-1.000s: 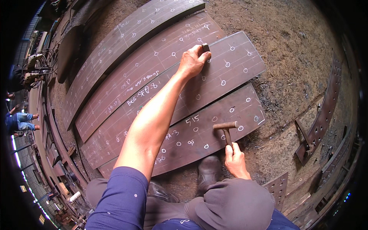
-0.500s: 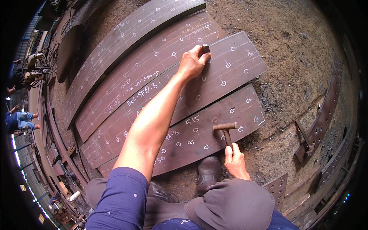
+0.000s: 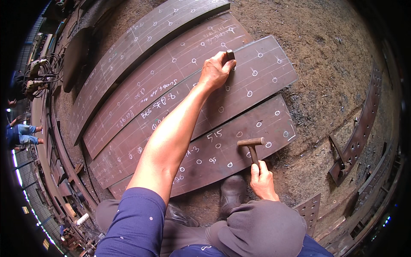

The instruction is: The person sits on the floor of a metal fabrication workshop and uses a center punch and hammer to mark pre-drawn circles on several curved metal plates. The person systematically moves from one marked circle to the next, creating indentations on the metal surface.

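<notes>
Stretched far forward, my left hand (image 3: 214,72) is closed around a short metal punch (image 3: 230,55). Its blunt top shows above my fingers; the tip is hidden. The punch stands over a brown steel plate (image 3: 237,81) marked with chalk lines and small circles. My right hand (image 3: 263,181) grips the handle of a hammer (image 3: 251,141) close to my right knee. The hammer's bar-shaped head is above the nearest steel plate (image 3: 239,154), which carries chalk circles and writing. I cannot tell whether the hammer touches that plate.
Beyond lie another flat plate (image 3: 180,55) and a thicker curved plate (image 3: 141,36). Debris-strewn ground (image 3: 325,55) surrounds them. Drilled curved strips (image 3: 364,124) lie to the right, a perforated plate (image 3: 309,210) at lower right. Cables (image 3: 49,64) and another person (image 3: 23,135) appear at far left.
</notes>
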Available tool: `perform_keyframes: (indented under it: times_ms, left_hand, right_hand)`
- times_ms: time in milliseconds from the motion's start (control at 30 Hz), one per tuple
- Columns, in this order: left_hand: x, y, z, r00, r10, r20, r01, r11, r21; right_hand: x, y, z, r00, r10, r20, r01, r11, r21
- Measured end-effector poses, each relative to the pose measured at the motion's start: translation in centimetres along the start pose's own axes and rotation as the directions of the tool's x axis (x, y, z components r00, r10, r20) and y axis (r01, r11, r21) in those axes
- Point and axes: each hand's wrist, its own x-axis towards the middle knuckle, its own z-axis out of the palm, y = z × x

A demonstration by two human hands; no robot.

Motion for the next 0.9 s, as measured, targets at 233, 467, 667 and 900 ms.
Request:
perform_keyframes:
  times_ms: [233, 467, 667, 900]
  left_hand:
    - [-1.3, -1.5, 1.5, 0.942, 0.288, -0.172, -0.266, 0.954, 0.138]
    - [-1.3, -2.6, 3.1, 0.836, 0.492, -0.242, -0.446, 0.867, 0.221]
    - [-2.1, -3.3, 2.1, 0.852, 0.471, -0.228, -0.423, 0.877, 0.227]
    - [-2.2, -2.8, 2.6, 0.886, 0.411, -0.216, -0.374, 0.908, 0.19]
  right_hand:
    - [2.0, -1.7, -0.3, 0.978, -0.178, -0.11, 0.19, 0.975, 0.115]
    - [9.5, -12.6, -5.9, 0.763, -0.516, -0.388, 0.563, 0.826, 0.007]
    - [12.0, -21.1, -7.7, 0.079, -0.626, -0.776, 0.995, 0.103, 0.018]
    - [15.1, -11.0, -4.1, 0.835, -0.535, -0.129, 0.487, 0.827, -0.279]
